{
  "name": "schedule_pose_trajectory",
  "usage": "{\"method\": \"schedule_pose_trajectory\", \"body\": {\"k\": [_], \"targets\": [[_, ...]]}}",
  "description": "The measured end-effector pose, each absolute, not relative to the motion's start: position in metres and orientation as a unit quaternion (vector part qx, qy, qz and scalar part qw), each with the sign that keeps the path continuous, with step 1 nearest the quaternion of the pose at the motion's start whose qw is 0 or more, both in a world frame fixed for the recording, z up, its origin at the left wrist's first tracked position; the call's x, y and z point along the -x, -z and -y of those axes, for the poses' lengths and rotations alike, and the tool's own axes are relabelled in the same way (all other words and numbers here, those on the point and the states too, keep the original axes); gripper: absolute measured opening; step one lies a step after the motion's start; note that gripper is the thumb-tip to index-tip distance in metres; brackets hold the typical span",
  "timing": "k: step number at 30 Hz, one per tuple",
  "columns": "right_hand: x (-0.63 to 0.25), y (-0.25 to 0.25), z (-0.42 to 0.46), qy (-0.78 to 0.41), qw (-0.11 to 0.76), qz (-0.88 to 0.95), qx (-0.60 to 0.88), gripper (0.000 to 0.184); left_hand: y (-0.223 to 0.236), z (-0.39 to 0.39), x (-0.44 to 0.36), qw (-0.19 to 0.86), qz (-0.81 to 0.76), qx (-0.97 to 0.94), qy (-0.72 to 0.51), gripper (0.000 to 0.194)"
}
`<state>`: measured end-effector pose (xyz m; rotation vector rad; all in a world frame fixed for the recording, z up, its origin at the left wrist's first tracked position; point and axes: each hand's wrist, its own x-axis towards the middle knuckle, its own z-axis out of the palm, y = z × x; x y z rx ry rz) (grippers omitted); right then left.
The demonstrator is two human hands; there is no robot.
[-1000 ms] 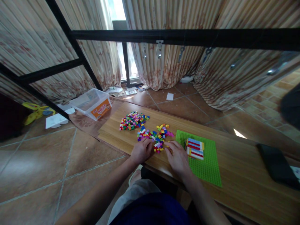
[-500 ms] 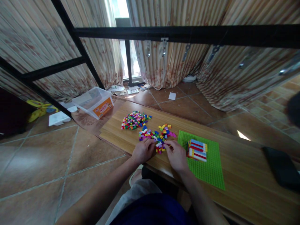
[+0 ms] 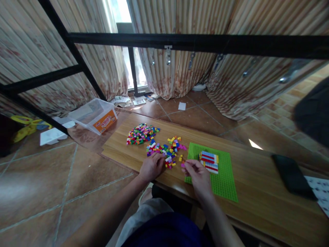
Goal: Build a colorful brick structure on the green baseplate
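My right hand (image 3: 199,176) is over the left edge of the green baseplate (image 3: 226,187), thumb and fingers pinched on a small pink toy brick (image 3: 182,165). On that plate, just beyond the hand, stands a block built of bricks (image 3: 210,162) in red, white and light blue stripes with yellow ends. My left hand (image 3: 151,167) rests at the near side of a loose spread of colourful bricks (image 3: 164,149). Its fingers are curled down and together; whatever they hold is hidden. A few yellow bricks (image 3: 181,158) lie between the two hands.
A denser heap of small mixed bricks (image 3: 142,133) lies farther left on the wooden table (image 3: 252,178). At the right are a black phone-like slab (image 3: 293,176) and a printed sheet (image 3: 320,192). A clear plastic bin (image 3: 94,115) with an orange label stands beyond the table's left end.
My right hand has moved right, away from the loose bricks to the baseplate's edge, with a pink brick at its fingertips. My left hand stays by the bricks. The view has shifted right.
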<state>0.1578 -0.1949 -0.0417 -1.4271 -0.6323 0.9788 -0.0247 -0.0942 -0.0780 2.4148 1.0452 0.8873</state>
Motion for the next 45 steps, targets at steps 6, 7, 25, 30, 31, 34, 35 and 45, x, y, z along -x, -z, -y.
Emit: {"method": "schedule_pose_trajectory", "body": {"k": [6, 7, 25, 30, 31, 34, 35, 45], "targets": [[-0.170, 0.031, 0.218, -0.430, 0.629, 0.209, 0.613, 0.040, 0.079, 0.093, 0.025, 0.178, -0.367, -0.856, -0.317, 0.013], [-0.172, 0.031, 0.220, -0.423, 0.633, 0.206, 0.615, 0.040, 0.078, 0.093, 0.025, 0.179, -0.368, -0.856, -0.316, 0.013], [-0.153, 0.056, 0.191, -0.220, 0.342, 0.543, 0.735, 0.029, 0.075, 0.097, 0.027, 0.208, -0.351, -0.860, -0.307, 0.008], [-0.163, 0.058, 0.189, -0.125, 0.324, 0.554, 0.757, 0.032, 0.075, 0.098, 0.028, 0.231, -0.351, -0.857, -0.296, 0.010], [-0.166, 0.058, 0.189, -0.107, 0.315, 0.558, 0.760, 0.031, 0.075, 0.098, 0.028, 0.233, -0.353, -0.856, -0.296, 0.010], [-0.170, 0.056, 0.185, -0.083, 0.286, 0.566, 0.768, 0.028, 0.076, 0.098, 0.027, 0.235, -0.357, -0.855, -0.294, 0.011], [-0.170, 0.056, 0.183, -0.081, 0.273, 0.568, 0.772, 0.027, 0.076, 0.098, 0.027, 0.234, -0.358, -0.855, -0.293, 0.011], [-0.169, 0.053, 0.174, -0.079, 0.173, 0.577, 0.795, 0.024, 0.073, 0.098, 0.026, 0.222, -0.354, -0.858, -0.299, 0.009]]}}
